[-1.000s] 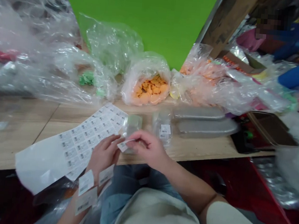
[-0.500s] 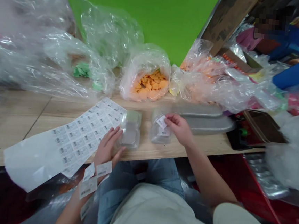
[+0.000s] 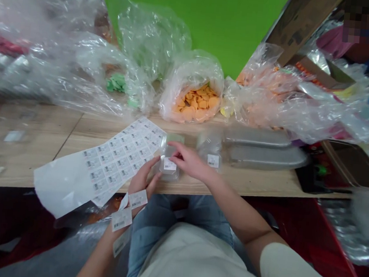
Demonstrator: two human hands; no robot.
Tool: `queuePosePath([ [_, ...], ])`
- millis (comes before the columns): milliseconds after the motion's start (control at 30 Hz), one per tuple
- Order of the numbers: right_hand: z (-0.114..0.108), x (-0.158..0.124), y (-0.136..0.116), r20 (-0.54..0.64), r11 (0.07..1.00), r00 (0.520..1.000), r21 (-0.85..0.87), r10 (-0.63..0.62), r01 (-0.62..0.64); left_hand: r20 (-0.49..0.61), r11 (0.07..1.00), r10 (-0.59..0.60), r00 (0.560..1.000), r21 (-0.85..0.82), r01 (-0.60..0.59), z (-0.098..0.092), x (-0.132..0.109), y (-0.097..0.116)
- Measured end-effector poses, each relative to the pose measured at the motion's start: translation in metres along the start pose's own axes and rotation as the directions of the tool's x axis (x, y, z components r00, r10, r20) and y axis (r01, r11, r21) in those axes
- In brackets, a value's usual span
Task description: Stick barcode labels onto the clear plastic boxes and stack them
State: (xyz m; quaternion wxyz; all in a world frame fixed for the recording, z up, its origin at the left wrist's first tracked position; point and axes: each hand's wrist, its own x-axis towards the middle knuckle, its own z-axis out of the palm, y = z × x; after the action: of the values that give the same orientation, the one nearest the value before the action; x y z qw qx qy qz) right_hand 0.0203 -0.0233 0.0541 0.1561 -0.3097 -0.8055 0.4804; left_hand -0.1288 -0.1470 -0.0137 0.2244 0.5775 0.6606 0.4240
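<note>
A clear plastic container [image 3: 172,175] with a rounded rim sits on the table in front of me. On its top lies a small white barcode label [image 3: 170,165]. My right hand [image 3: 187,159] reaches over it from the right, index finger stretched out and the other fingertips touching the label's upper edge. Against the container's left side rests my left hand [image 3: 143,176], thumb and index finger apart. Several stickers [image 3: 122,219] hang on my left wrist and forearm. To the right, another clear container [image 3: 210,145] bears a similar label [image 3: 213,161].
A sheet of barcode labels [image 3: 117,163] lies left, overhanging the front edge of the wooden table [image 3: 75,133]. Behind are plastic bags, one with orange pieces [image 3: 200,101], another with green pieces [image 3: 116,82]. Nested clear trays [image 3: 264,152] lie right. Another person [image 3: 368,34] is at upper right.
My right hand has moved left from the right-hand container to the one before me. The label it pinched now lies on this container. The view has shifted slightly.
</note>
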Motion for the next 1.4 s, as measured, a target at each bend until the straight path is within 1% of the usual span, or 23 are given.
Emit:
queuePosePath([
  [67, 0.008, 0.005, 0.005, -0.011, 1.0, 1.0, -0.029, 0.001, -0.001, 0.017, 0.997, -0.036, 0.999, -0.065, 0.037, 0.0, 0.0, 0.001],
  [200, 0.014, 0.006, 0.011, -0.055, 0.999, 0.998, 0.004, 0.034, -0.034, 0.013, 0.981, -0.127, 0.992, -0.146, 0.128, -0.003, 0.001, 0.009],
  [367, 0.017, 0.003, 0.011, -0.077, 0.999, 0.997, 0.012, 0.033, -0.032, -0.065, 0.969, -0.2, 0.978, -0.161, 0.188, 0.001, 0.006, 0.017],
  [533, 0.019, 0.001, 0.011, -0.081, 0.999, 0.996, -0.041, 0.024, -0.027, -0.152, 0.969, -0.205, 0.967, -0.169, 0.179, 0.01, 0.011, 0.018],
  [600, 0.02, 0.0, 0.01, -0.077, 0.993, 0.997, -0.118, 0.002, -0.011, -0.173, 0.973, -0.207, 0.963, -0.141, 0.184, 0.012, 0.013, 0.018],
  [667, 0.021, -0.004, 0.008, -0.093, 0.966, 0.994, -0.257, -0.051, 0.026, -0.181, 0.975, -0.207, 0.961, -0.116, 0.188, 0.013, 0.014, 0.019],
  [700, 0.022, -0.007, 0.007, -0.128, 0.939, 0.989, -0.343, -0.078, 0.03, -0.18, 0.975, -0.209, 0.961, -0.114, 0.191, 0.014, 0.015, 0.02],
  [767, 0.023, -0.015, 0.005, -0.26, 0.873, 0.959, -0.487, -0.117, -0.025, -0.18, 0.972, -0.219, 0.959, -0.128, 0.197, 0.015, 0.015, 0.021],
  [800, 0.024, -0.019, 0.004, -0.319, 0.847, 0.938, -0.529, -0.135, -0.058, -0.178, 0.97, -0.222, 0.959, -0.136, 0.199, 0.015, 0.015, 0.021],
  [833, 0.025, -0.023, 0.003, -0.338, 0.828, 0.928, -0.557, -0.154, -0.066, -0.179, 0.969, -0.225, 0.958, -0.145, 0.201, 0.016, 0.015, 0.02],
  [867, 0.027, -0.026, 0.004, -0.313, 0.812, 0.933, -0.582, -0.178, -0.041, -0.179, 0.968, -0.224, 0.958, -0.157, 0.196, 0.016, 0.015, 0.019],
  [967, 0.031, -0.03, 0.007, -0.091, 0.766, 0.964, -0.628, -0.25, 0.139, -0.189, 0.965, -0.216, 0.958, -0.189, 0.181, 0.011, 0.014, 0.013],
  [1000, 0.031, -0.03, 0.009, -0.055, 0.765, 0.964, -0.621, -0.26, 0.17, -0.222, 0.963, -0.233, 0.947, -0.19, 0.192, 0.006, 0.013, 0.012],
  [1033, 0.031, -0.03, 0.01, -0.062, 0.778, 0.962, -0.602, -0.266, 0.177, -0.269, 0.958, -0.261, 0.927, -0.19, 0.214, 0.0, 0.012, 0.012],
  [1100, 0.029, -0.03, 0.01, -0.132, 0.83, 0.95, -0.53, -0.282, 0.173, -0.357, 0.932, -0.349, 0.867, -0.232, 0.279, -0.014, 0.01, 0.017],
  [1133, 0.028, -0.031, 0.008, -0.172, 0.855, 0.94, -0.486, -0.294, 0.178, -0.354, 0.904, -0.403, 0.844, -0.297, 0.307, -0.021, 0.008, 0.023],
  [1167, 0.025, -0.032, 0.006, -0.205, 0.873, 0.928, -0.448, -0.311, 0.193, -0.299, 0.857, -0.461, 0.835, -0.394, 0.332, -0.027, 0.007, 0.03],
  [1200, 0.023, -0.033, 0.003, -0.219, 0.88, 0.917, -0.422, -0.334, 0.22, -0.194, 0.782, -0.512, 0.837, -0.509, 0.361, -0.031, 0.007, 0.038],
  [1233, 0.022, -0.036, -0.001, -0.217, 0.875, 0.905, -0.412, -0.365, 0.254, -0.048, 0.673, -0.547, 0.836, -0.619, 0.404, -0.034, 0.006, 0.046],
  [1300, 0.019, -0.041, -0.007, -0.183, 0.836, 0.877, -0.437, -0.444, 0.332, 0.236, 0.417, -0.54, 0.808, -0.759, 0.501, -0.033, 0.007, 0.062],
  [1333, 0.018, -0.045, -0.009, -0.161, 0.804, 0.86, -0.469, -0.484, 0.365, 0.329, 0.31, -0.519, 0.789, -0.787, 0.533, -0.031, 0.008, 0.068],
  [1367, 0.017, -0.048, -0.011, -0.143, 0.77, 0.843, -0.507, -0.519, 0.388, 0.385, 0.238, -0.499, 0.776, -0.8, 0.55, -0.027, 0.008, 0.072],
  [1400, 0.014, -0.052, -0.012, -0.129, 0.736, 0.827, -0.545, -0.547, 0.402, 0.403, 0.21, -0.486, 0.776, -0.807, 0.551, -0.023, 0.009, 0.075],
])
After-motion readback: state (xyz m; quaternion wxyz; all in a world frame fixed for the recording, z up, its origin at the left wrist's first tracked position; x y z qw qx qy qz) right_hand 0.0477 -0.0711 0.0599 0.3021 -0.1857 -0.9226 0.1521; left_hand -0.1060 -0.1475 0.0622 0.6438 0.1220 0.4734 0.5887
